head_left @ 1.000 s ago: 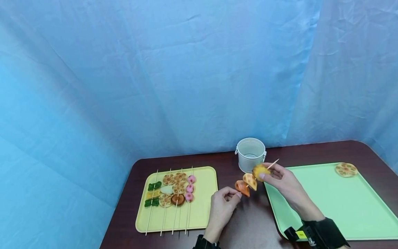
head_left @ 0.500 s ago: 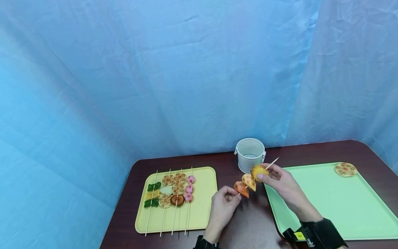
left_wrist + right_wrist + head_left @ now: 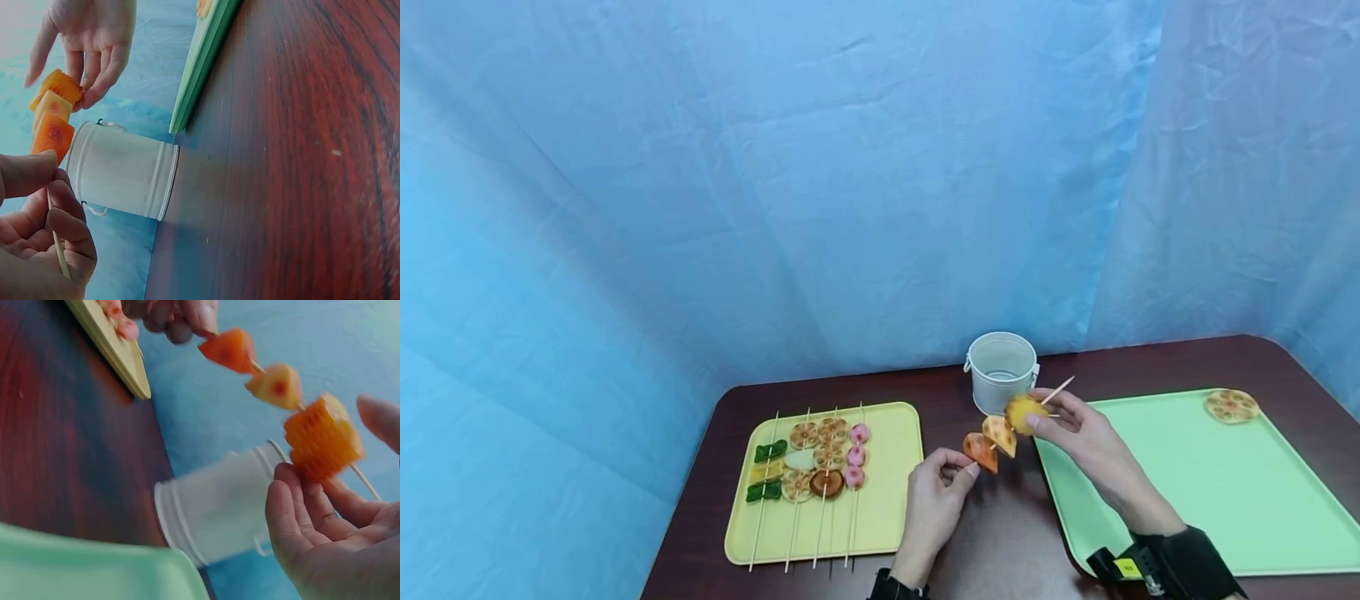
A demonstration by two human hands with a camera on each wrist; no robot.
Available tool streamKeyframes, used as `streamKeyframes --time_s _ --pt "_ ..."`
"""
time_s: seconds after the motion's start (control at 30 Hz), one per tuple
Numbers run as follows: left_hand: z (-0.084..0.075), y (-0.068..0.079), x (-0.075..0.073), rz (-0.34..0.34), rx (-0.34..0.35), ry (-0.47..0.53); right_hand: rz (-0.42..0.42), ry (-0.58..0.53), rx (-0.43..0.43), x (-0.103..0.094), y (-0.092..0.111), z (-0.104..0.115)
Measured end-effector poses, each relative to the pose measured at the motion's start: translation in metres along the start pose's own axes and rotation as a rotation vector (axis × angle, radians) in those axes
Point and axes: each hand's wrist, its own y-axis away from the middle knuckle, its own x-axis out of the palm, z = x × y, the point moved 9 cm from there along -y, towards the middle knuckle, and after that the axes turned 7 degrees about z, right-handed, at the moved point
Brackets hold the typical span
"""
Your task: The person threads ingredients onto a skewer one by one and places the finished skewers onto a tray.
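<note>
My left hand (image 3: pixel 936 500) pinches the lower end of a wooden skewer (image 3: pixel 57 247) between thumb and curled fingers. Threaded along it are an orange wedge-shaped piece (image 3: pixel 981 452), a pale yellow wedge (image 3: pixel 999 437) with a browned spot, and a ridged yellow corn piece (image 3: pixel 324 439). Beyond the corn, the bare stick tip (image 3: pixel 1060 389) sticks out. Close around the corn is my right hand (image 3: pixel 1093 450); its extended fingers (image 3: pixel 315 509) touch the corn from below. In the right wrist view its thumb stands apart from the corn.
On the left, a yellow tray (image 3: pixel 891 508) bears several finished-looking skewers. A white bucket (image 3: pixel 996 392) stands at the back, just behind the corn. To the right lies a green tray (image 3: pixel 1210 492) with one lotus root slice (image 3: pixel 1232 406) at its far corner.
Both hands and the skewer keep nearly the same place and pose. The whole head view has shifted very slightly.
</note>
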Motion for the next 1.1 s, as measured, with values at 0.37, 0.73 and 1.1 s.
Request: streamKeyframes --time_s 0.37,0.73,1.1 --pt "-0.005 0.001 -0.004 -0.036 0.033 0.058 -0.108 0.17 -0.063 -0.089 0.024 0.005" --pt "-0.004 0.001 -0.008 -0.052 0.046 0.088 -0.325 0.794 0.208 -0.206 0.037 -0.022" --pt "-0.032 0.008 -0.014 -0.055 0.041 0.074 -0.226 1.052 0.296 -0.238 0.026 -0.052"
